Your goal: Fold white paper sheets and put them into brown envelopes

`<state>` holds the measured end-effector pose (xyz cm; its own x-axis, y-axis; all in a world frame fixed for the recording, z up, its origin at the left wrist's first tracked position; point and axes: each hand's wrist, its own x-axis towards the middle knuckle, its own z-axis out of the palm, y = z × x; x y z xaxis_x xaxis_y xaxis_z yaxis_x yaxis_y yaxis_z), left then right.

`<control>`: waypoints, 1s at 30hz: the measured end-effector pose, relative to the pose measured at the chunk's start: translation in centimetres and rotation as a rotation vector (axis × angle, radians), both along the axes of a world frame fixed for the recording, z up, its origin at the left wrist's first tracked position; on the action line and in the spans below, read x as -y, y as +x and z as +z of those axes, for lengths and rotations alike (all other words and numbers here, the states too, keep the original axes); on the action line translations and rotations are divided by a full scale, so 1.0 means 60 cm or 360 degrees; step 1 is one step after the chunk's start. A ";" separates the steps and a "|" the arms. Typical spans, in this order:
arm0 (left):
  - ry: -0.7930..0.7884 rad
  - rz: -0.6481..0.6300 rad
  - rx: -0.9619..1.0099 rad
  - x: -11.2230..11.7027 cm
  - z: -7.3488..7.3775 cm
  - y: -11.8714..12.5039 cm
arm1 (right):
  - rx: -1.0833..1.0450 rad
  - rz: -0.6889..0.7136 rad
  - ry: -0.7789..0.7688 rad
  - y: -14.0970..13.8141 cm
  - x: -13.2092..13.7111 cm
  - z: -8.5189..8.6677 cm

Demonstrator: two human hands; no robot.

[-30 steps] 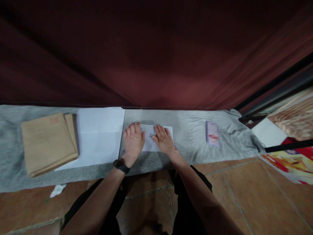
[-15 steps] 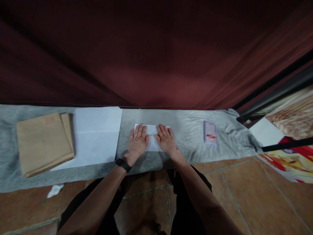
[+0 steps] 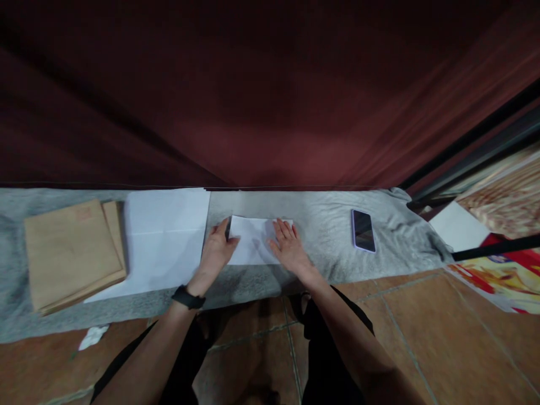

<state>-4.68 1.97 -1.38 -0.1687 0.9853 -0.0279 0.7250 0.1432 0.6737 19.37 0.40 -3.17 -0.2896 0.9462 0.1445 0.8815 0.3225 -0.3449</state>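
Observation:
A folded sheet of white paper lies on a grey cloth in front of me, its long side running left to right. My right hand rests flat on its right end, fingers spread. At the paper's left edge is my left hand, open, with the thumb apart from the fingers and its tip by the paper. A dark watch or band circles my left wrist. Further left, larger white sheets with a crease across them lie partly under a stack of brown paper envelopes.
The grey cloth covers a narrow surface. A phone lies on it at the right. Behind hangs a dark red curtain. Dark bars, a white card and a red-yellow package are far right. Crumpled tissue lies on the tiled floor.
My left hand has slid left off the paper's top to its left edge, uncovering that half. My right hand stays flat on the right end.

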 end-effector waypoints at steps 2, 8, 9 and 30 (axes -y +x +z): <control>-0.0100 0.0099 0.0324 -0.006 0.001 0.000 | -0.0053 0.0220 -0.0019 -0.021 0.014 0.008; -0.0201 0.0217 0.1489 -0.005 0.031 0.016 | -0.0131 0.0457 -0.0068 -0.059 0.038 0.028; -0.0197 0.0205 0.1606 -0.005 0.039 0.019 | -0.0167 0.0408 -0.0075 -0.060 0.037 0.033; -0.0298 0.0149 0.1845 0.009 0.025 0.066 | -0.2208 -0.0603 -0.0397 -0.039 -0.007 0.021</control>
<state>-0.71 1.45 0.12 -0.0188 0.9345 -0.3554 -0.3257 0.3303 0.8859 17.03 0.84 -1.93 0.2101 0.9743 -0.0816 -0.1824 -0.0429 -0.9823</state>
